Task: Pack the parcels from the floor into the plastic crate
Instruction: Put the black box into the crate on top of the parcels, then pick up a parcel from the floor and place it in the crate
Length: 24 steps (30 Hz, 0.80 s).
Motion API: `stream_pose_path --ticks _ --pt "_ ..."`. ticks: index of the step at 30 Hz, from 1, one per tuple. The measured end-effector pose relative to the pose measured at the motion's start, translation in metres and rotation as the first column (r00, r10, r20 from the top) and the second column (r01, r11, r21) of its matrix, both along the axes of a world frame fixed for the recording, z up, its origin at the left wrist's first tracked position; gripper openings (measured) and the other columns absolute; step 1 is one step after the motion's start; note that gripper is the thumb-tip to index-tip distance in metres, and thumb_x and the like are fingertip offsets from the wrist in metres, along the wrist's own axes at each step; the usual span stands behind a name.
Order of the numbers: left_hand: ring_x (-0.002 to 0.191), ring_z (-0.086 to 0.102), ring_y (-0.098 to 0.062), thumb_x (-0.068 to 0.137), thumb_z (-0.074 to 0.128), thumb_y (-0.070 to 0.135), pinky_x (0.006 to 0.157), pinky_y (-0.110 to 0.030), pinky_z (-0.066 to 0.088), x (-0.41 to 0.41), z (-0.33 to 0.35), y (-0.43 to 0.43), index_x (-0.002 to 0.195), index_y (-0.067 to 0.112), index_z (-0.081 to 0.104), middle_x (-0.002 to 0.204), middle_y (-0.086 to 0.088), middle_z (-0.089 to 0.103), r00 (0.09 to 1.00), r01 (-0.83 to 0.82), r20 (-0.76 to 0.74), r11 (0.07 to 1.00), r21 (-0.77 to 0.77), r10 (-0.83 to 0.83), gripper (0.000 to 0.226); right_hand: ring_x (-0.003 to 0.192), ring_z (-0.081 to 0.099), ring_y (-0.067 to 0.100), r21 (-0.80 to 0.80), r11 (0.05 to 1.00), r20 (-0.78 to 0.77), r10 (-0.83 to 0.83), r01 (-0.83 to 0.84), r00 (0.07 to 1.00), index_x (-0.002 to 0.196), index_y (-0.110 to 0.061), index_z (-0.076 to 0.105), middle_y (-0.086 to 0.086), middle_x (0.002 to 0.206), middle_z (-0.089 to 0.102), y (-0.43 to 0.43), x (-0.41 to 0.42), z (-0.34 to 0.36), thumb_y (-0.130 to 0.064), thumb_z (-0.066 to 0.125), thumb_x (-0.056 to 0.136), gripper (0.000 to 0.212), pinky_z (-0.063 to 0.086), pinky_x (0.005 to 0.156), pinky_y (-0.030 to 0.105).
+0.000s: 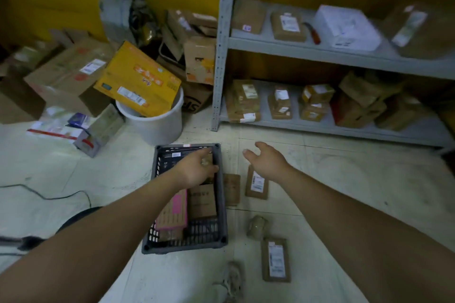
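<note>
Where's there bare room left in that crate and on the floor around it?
In the crate, bare mesh shows at the near right corner, bordered by the pink-labelled box and brown box. The left hand holds a small parcel over the far end. Open tiles lie right of the labelled parcel. Crowded: the strip along the crate's right wall.

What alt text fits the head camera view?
A person's left hand holds a small brown taped parcel over a dark grey plastic crate holding flat cardboard parcels. The right hand hovers open above brown labelled parcels on the floor.
</note>
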<state>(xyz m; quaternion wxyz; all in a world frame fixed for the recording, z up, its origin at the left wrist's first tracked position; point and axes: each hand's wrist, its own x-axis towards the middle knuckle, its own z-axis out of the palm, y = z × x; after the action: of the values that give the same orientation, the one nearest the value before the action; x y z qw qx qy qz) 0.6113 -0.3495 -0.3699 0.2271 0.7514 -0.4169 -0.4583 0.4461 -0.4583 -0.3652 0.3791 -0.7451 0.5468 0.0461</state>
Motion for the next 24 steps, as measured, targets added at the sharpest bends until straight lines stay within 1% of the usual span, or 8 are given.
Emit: stream_pose_path --ticks 2,5,7,12,16,18,21,24 --pt "0.09 0.057 -0.015 0.095 0.052 0.019 0.066 -0.014 0.041 -0.017 0.022 0.006 0.149 0.017 0.024 0.122 -0.007 0.055 0.997 0.055 0.047 0.998 -0.015 -0.055 0.061 0.141 0.03 0.027 -0.014 1.0 -0.006 -0.019 0.019 1.0 0.151 -0.013 0.024 0.009 0.157 0.026 0.011 -0.022 0.02 -0.053 0.042 0.096 0.07 0.028 0.109 0.031" --pt "0.121 0.052 -0.03 0.092 0.054 0.028 0.096 -0.031 0.043 -0.039 0.046 0.018 0.149 0.02 0.025 0.142 -0.015 0.046 0.995 0.057 0.081 0.998 -0.012 -0.056 0.065 0.14 0.033 0.027 -0.026 0.998 0.002 -0.049 0.049 0.999 0.151 -0.012 0.025 0.009 0.156 0.029 0.024 -0.058 0.047 -0.052 0.043 0.096 0.07 0.029 0.109 0.032" --pt "0.128 0.046 -0.036 0.092 0.055 0.028 0.102 -0.039 0.04 -0.052 0.057 0.023 0.149 0.021 0.025 0.142 -0.021 0.043 0.996 0.068 0.05 0.998 -0.003 -0.068 0.065 0.14 0.033 0.026 -0.033 0.997 0.007 -0.063 0.063 0.998 0.151 -0.013 0.026 0.008 0.156 0.03 0.028 -0.078 0.057 -0.052 0.043 0.096 0.07 0.029 0.109 0.032" --pt "0.138 0.035 -0.023 0.091 0.057 0.032 0.106 -0.027 0.03 -0.081 0.067 0.014 0.149 0.02 0.025 0.154 -0.007 0.03 0.996 0.039 0.077 0.998 -0.04 -0.036 0.068 0.139 0.034 0.027 -0.039 0.997 0.011 -0.065 0.065 0.998 0.151 -0.013 0.027 0.009 0.155 0.031 0.019 -0.125 0.063 -0.051 0.043 0.096 0.068 0.03 0.108 0.033" --pt "0.132 0.043 -0.032 0.091 0.057 0.033 0.106 -0.039 0.037 -0.12 0.053 0.003 0.149 0.023 0.025 0.149 -0.012 0.038 0.998 -0.042 0.053 0.999 0.001 0.042 0.067 0.139 0.034 0.027 -0.012 1.0 0.004 0.004 -0.004 1.0 0.15 -0.014 0.027 0.009 0.154 0.032 0.001 -0.166 0.046 -0.05 0.043 0.096 0.067 0.03 0.109 0.034" --pt "0.133 0.041 -0.032 0.09 0.057 0.033 0.107 -0.04 0.036 -0.146 0.035 -0.001 0.149 0.025 0.023 0.15 -0.013 0.036 0.995 -0.091 0.045 0.995 0.031 0.089 0.068 0.138 0.035 0.027 0.007 0.998 -0.01 0.058 -0.058 0.998 0.15 -0.013 0.028 0.01 0.154 0.033 -0.015 -0.189 0.028 -0.05 0.043 0.097 0.066 0.03 0.108 0.033" --pt "0.134 0.039 -0.025 0.092 0.056 0.032 0.107 -0.032 0.035 -0.188 -0.005 -0.012 0.149 0.022 0.023 0.15 -0.008 0.036 0.99 -0.142 0.004 0.988 0.055 0.142 0.068 0.136 0.038 0.027 0.065 0.992 -0.047 0.111 -0.108 0.993 0.15 -0.013 0.027 0.012 0.153 0.034 -0.037 -0.225 -0.009 -0.049 0.042 0.097 0.066 0.033 0.104 0.031" --pt "0.119 0.046 -0.014 0.091 0.057 0.032 0.097 -0.025 0.035 -0.23 -0.06 -0.014 0.147 0.021 0.028 0.132 0.003 0.047 0.98 -0.167 -0.092 0.98 0.112 0.178 0.064 0.135 0.039 0.028 0.125 0.985 -0.075 0.132 -0.122 0.988 0.15 -0.01 0.025 0.014 0.152 0.035 -0.053 -0.258 -0.061 -0.049 0.042 0.097 0.068 0.033 0.104 0.03"
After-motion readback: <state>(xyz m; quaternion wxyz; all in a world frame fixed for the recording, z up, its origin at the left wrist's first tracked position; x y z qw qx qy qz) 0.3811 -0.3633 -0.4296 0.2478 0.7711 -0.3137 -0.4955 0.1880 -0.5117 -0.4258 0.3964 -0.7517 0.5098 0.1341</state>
